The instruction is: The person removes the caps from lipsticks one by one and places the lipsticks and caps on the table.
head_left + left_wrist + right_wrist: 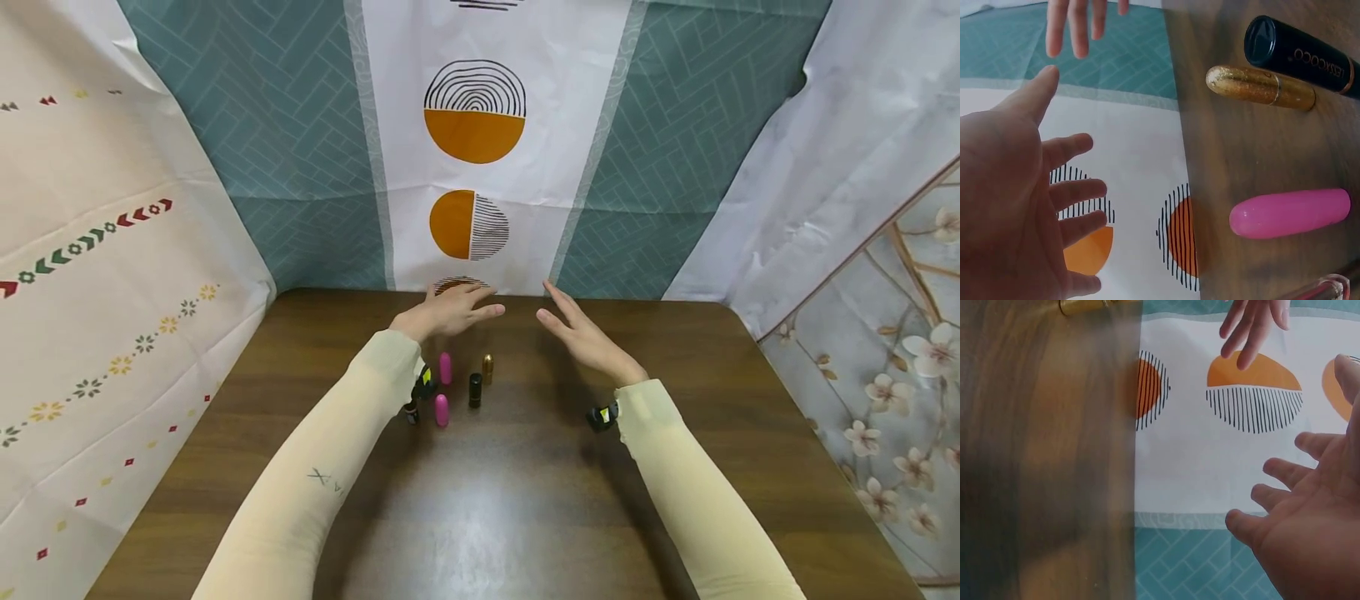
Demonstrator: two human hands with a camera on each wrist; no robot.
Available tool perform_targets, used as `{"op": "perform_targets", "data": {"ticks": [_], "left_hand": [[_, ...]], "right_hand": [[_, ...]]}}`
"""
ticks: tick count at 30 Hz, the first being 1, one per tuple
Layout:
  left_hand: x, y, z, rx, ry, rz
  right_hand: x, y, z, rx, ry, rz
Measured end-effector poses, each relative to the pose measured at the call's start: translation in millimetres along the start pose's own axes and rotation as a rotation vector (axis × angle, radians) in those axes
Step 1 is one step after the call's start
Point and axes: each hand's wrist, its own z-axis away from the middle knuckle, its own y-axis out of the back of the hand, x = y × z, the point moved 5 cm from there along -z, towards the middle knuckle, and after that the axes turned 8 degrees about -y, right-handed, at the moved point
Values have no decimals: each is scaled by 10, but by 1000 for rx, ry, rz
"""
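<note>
My left hand (442,314) hovers over the far part of the table with its fingers spread, holding nothing. Opposite it, my right hand (588,337) is also raised, fingers extended and palm turned inward. Below the left hand stand a gold lipstick tube (488,368), a black lipstick tube (476,390) and two bright pink tubes, one farther back (446,367) and one nearer (442,410). Lettering shows on the black tube (1300,56) in the left wrist view. Another small dark tube (412,413) is partly hidden by the left wrist.
The brown wooden table (510,508) ends at a hanging patterned cloth (300,150) behind. More cloth hangs at the left (112,275) and a floral panel (892,400) borders the right. Each wrist wears a small black camera; the right camera (602,417) shows above the table.
</note>
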Motion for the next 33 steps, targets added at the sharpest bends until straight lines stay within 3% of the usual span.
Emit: {"op": "perform_targets", "data": {"ticks": [8,15,33], "left_hand": [[-9,-92,10,-53,-17,41],[41,-104,22,-70,-104,121],[151,-199,-6,-129,-137,196]], "right_hand": [[51,-66,88,1,14,-49],[110,-118,151,-9,-9,-89],[216,-308,287,-76,-22,-207]]}}
